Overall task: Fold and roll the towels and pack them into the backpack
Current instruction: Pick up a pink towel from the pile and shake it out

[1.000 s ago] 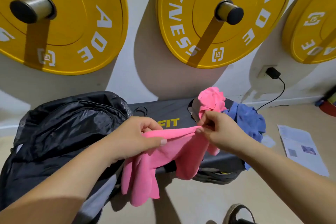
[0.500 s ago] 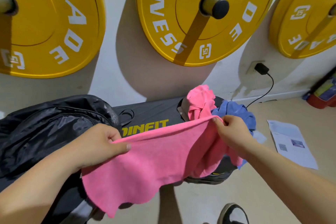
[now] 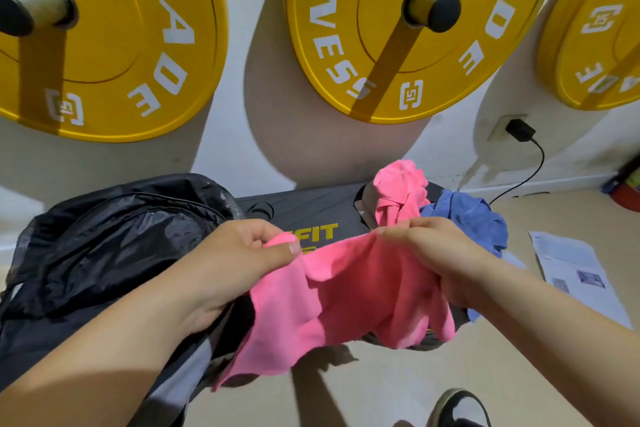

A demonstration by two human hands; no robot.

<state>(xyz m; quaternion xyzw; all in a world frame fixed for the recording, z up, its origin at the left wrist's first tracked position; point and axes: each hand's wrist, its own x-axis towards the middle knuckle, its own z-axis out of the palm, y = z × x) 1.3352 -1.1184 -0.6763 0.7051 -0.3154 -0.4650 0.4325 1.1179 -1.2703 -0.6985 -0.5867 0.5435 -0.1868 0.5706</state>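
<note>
Both hands pinch the top edge of the pink towel: left hand at one end, right hand at the other, so it hangs off the front edge of the surface. Its long axis runs left-right between them. The backpack sits at the surface's left end, nearest the left hand.

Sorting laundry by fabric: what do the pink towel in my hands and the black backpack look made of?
Pink towel: probably microfibre, matte, thin and limp, draping in soft folds. Black backpack: likely nylon or polyester, with a slight sheen and crinkled highlights.
</note>
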